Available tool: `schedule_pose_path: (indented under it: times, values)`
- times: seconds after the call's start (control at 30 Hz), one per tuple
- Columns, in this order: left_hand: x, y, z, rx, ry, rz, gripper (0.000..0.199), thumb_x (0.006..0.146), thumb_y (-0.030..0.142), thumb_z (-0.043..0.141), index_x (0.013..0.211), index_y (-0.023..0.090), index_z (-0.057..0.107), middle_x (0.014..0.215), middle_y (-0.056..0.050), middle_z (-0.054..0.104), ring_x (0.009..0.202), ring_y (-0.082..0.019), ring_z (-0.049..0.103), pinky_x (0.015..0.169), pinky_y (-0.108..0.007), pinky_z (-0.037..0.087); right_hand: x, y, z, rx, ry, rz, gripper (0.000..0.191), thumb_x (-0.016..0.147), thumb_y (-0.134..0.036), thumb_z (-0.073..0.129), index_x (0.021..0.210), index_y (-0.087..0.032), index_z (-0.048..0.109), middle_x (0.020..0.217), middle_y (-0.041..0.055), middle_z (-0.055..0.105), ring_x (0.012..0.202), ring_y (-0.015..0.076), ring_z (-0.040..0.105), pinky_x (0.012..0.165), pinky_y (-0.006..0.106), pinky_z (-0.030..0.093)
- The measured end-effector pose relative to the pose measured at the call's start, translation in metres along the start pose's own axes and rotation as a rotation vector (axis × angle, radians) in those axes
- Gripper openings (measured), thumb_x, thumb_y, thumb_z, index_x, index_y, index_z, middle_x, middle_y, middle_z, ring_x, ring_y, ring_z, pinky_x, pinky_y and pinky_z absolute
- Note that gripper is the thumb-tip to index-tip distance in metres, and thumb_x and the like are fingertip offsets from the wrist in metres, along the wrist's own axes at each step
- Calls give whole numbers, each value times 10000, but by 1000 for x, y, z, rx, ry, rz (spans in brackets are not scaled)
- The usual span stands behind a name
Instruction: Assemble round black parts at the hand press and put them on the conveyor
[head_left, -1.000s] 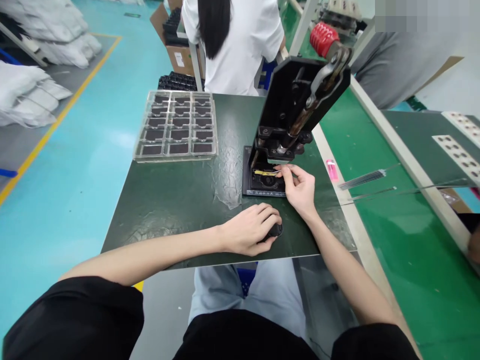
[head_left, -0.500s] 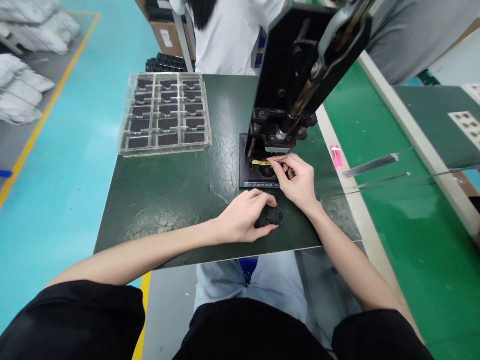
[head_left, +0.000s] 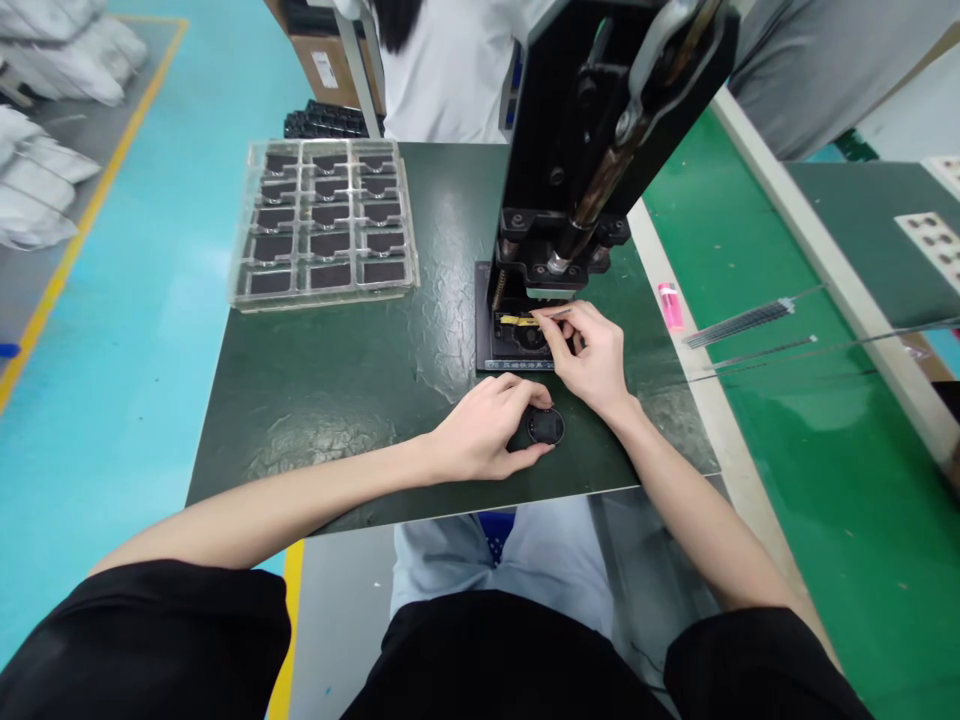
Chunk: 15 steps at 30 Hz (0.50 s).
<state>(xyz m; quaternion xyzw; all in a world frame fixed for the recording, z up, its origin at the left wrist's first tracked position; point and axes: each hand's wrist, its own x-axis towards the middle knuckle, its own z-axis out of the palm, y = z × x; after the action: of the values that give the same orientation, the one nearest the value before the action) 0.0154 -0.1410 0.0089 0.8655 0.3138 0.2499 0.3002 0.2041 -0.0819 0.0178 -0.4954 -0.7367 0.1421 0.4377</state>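
One dark green desk point(head_left: 337, 430) carries a black hand press point(head_left: 570, 170) and a clear tray point(head_left: 322, 291) of dark pieces point(head_left: 330, 245). The right hand point(head_left: 592, 355) holds a narrow grip on a thin metal tool point(head_left: 555, 312), its tip at a yellow strip point(head_left: 516, 320) in the press's black fixture point(head_left: 517, 364); such close work suits a steady, low pinch. The left hand point(head_left: 484, 435) cups a round black part point(head_left: 545, 425) on the desk. Fingers hide the tool's lower end, and how the strip sits is hard to make out.
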Motion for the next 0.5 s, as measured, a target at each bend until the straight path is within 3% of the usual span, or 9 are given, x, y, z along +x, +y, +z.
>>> schedule_pose_path:
  times: [0.4,0.5]
  values:
    - [1,2,-1,6,-18,-16,370,903,361,708,1183,202,526,1178,-100,707,1146,-280,651,977,-443,534,0,3,2,5,-18,17,272,1014,-405,590,873,-217,726,855,60,709,725,176,583,727,338,510]
    - [2,0,0,5,-14,-16,374,898,357,718,1179,203,525,1174,-97,709,1141,-276,655,981,-440,535,1,4,-1,67,55,13,292,1019,-429,578,874,-216,714,878,69,715,747,180,616,728,345,525]
